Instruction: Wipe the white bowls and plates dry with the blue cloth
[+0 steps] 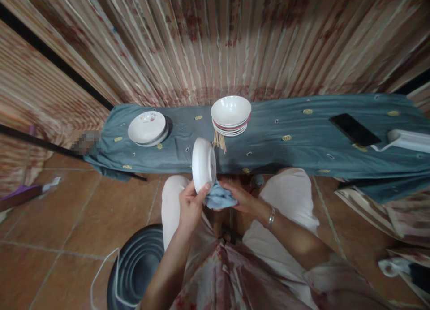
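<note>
Pinching the white bowl [201, 164] between thumb and fingers at its lower edge, the left hand [191, 202] is keeping it tilted on its side above the lap, right at the near edge of the bench [268, 160]. The right hand [240, 198] is gripping a bunched blue cloth [220, 198] against the bowl's lower part; how its hidden fingers are lying beneath, I cannot tell.

To my eye, the main risk is sitting in that low pinch: most of the bowl is rising above the grip, so a slick surface or a hard push from the cloth could be twisting it loose, sending it between the knees onto the tiled floor [77, 202].

Just beyond, the loose chopsticks [220, 142] are lying beside the central stack of bowls [231, 110], where a swinging rim could be knocking either. Another stack of dishes [148, 128] is standing farther left, leaving bare cloth-covered surface between. A dark phone [354, 129] and a white stand [410, 139] are resting well off to the right. Down by the left leg, a dark tub [137, 260] is crowding the floor.
</note>
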Demonstrator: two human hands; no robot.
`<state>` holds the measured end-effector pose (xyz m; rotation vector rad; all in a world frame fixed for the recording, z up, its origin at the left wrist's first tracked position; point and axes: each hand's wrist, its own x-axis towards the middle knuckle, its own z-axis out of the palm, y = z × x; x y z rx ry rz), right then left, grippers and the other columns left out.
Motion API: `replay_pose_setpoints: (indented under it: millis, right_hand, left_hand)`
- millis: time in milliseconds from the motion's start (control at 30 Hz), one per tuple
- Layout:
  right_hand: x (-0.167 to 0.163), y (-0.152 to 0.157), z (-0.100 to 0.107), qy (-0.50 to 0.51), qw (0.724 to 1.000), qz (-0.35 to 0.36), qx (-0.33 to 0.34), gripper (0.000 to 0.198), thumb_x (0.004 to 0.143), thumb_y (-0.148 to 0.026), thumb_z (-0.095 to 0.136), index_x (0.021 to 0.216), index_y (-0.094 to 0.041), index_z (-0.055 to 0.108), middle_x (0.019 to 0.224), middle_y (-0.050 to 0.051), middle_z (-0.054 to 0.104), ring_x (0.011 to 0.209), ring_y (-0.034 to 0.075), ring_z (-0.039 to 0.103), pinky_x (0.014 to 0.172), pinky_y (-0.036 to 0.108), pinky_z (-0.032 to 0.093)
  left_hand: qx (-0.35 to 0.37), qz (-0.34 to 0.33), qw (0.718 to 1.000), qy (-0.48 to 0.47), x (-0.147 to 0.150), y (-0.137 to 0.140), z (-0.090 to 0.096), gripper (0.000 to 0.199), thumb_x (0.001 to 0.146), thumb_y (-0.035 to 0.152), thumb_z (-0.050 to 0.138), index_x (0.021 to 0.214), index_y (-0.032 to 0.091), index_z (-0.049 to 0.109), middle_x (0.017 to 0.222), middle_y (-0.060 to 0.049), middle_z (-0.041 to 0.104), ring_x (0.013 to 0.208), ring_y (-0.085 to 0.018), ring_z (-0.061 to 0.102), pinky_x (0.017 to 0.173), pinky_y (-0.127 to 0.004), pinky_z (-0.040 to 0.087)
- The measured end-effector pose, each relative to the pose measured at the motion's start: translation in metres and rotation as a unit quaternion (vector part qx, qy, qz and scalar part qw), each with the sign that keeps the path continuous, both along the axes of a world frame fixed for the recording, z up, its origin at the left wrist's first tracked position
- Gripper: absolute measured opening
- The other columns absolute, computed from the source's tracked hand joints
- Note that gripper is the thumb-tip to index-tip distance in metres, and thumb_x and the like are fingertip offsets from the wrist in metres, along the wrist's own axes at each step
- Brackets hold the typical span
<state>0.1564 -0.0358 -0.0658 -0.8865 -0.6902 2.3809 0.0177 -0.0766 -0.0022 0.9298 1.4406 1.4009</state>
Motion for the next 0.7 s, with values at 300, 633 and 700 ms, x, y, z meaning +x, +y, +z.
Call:
replay_pose_setpoints:
  millis: [300, 633, 700]
  right_hand:
    - [0.033, 0.019, 0.016, -0.18, 0.95, -0.186, 0.174, 0.038, 0.074, -0.056, 0.067, 0.081, -0.019, 0.07, 0.077, 0.002, 0.071, 0.081, 0.019, 0.069, 0.077, 0.03, 0.056]
    - [0.026, 0.014, 0.014, -0.329, 0.699, -0.136, 0.62, 0.054, 0.098, -0.042, 0.04, 0.145, -0.014, 0.041, 0.153, 0.016, 0.038, 0.146, 0.027, 0.03, 0.121, 0.049, 0.025]
    - [0.023, 0.011, 0.01, -0.33, 0.675, -0.102, 0.652, 0.06, 0.099, -0.04, 0.039, 0.153, -0.015, 0.027, 0.158, 0.016, 0.029, 0.148, 0.027, 0.024, 0.122, 0.05, 0.024]
  left_hand:
    - [-0.018, 0.043, 0.986, -0.161, 0.003, 0.003, 0.004, 0.038, 0.055, 0.034, 0.087, 0.087, 0.016, 0.076, 0.075, -0.002, 0.074, 0.068, -0.015, 0.065, 0.067, -0.025, 0.049]
    - [-0.058, 0.003, 0.973, -0.224, 0.016, 0.0, 0.012, 0.049, 0.054, 0.034, 0.089, 0.097, 0.016, 0.075, 0.082, -0.007, 0.078, 0.08, -0.024, 0.072, 0.078, -0.035, 0.055]
    - [-0.057, 0.005, 0.973, -0.224, 0.016, 0.001, 0.013, 0.049, 0.053, 0.034, 0.089, 0.097, 0.016, 0.075, 0.082, -0.007, 0.078, 0.083, -0.025, 0.072, 0.079, -0.035, 0.056]
